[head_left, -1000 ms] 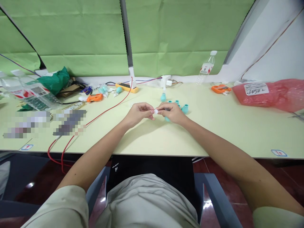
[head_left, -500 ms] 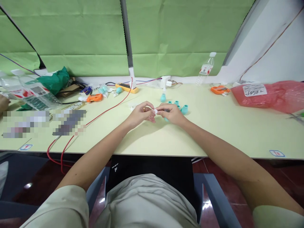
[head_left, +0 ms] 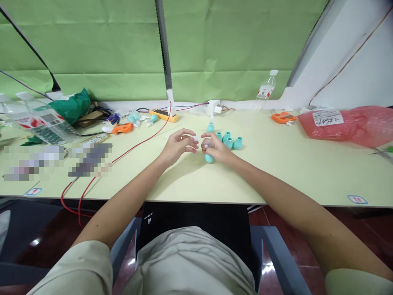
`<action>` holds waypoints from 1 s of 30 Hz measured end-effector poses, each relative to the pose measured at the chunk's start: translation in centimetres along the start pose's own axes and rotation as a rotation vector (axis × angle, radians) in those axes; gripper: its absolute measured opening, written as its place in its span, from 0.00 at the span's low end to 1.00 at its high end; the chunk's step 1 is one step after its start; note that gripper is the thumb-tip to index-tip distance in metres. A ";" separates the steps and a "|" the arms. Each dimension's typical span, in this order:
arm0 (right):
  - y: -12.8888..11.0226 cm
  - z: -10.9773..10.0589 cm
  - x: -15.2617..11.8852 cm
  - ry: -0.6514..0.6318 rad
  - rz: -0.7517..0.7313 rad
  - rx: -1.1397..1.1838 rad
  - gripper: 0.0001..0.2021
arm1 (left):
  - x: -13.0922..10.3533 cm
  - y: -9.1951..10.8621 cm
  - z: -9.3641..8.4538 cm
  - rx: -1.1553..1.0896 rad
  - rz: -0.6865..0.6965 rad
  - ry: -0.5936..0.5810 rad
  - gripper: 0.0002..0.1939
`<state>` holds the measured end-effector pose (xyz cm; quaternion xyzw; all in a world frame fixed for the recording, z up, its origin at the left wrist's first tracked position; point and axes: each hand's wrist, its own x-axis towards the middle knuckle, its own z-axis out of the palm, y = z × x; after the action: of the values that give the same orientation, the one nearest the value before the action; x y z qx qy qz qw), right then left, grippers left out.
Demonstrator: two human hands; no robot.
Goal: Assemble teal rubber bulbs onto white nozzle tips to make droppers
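Observation:
My left hand [head_left: 179, 146] pinches a small white piece [head_left: 195, 139] between its thumb and fingertips. Facing it across a narrow gap, my right hand [head_left: 218, 148] has its fingers curled round a teal bulb [head_left: 209, 158] with a clear or whitish tip. The bulb's rounded end shows below the fingers, and the rest is partly hidden. Just beyond the right hand, several open-necked teal bulbs [head_left: 237, 143] stand in a group on the table. Another teal bulb [head_left: 210, 127], with a whitish tip on top, stands behind them.
At the left lie clear bottles [head_left: 50, 123], a green bag [head_left: 72, 107], an orange cutter [head_left: 122, 128] and a red cable [head_left: 138, 144]. A yellow meter [head_left: 164, 115] is at the back. To the right are a bottle [head_left: 265, 91], another orange tool [head_left: 283, 118] and a red plastic bag [head_left: 353, 127].
My hands, which met at the small white piece, have drawn apart. The white piece stays in my left fingers, and the teal bulb under my right hand now shows more.

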<state>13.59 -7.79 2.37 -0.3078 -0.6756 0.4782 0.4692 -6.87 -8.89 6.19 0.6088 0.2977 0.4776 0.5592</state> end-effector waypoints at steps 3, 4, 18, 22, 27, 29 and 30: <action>0.3 0.1 -0.1 -0.050 -0.004 0.015 0.27 | 0.2 -0.1 0.0 0.050 0.050 0.090 0.16; 0.3 0.1 -0.2 -0.080 0.008 0.008 0.27 | 0.2 -0.2 0.1 0.078 0.069 0.102 0.17; -0.6 -0.1 -0.3 -0.217 -0.047 -0.086 0.17 | 0.2 -0.9 0.2 0.195 0.145 0.064 0.15; -0.5 -0.2 -0.3 -0.204 -0.037 -0.122 0.17 | 0.2 -0.5 -0.1 0.230 0.103 0.084 0.15; -0.6 0.1 -0.6 -0.061 -0.013 -0.133 0.18 | 0.2 -0.5 -0.4 0.257 0.051 0.090 0.18; -0.7 0.0 -0.8 0.007 -0.021 -0.152 0.18 | 0.2 -0.7 -0.4 0.219 0.035 0.075 0.19; -0.8 -0.1 -0.9 0.023 -0.033 -0.177 0.17 | 0.2 -0.7 -0.5 0.205 0.031 0.070 0.19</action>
<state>14.03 -8.77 2.78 -0.3420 -0.7148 0.4053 0.4558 -7.08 -8.36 5.49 0.6505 0.3548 0.4741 0.4757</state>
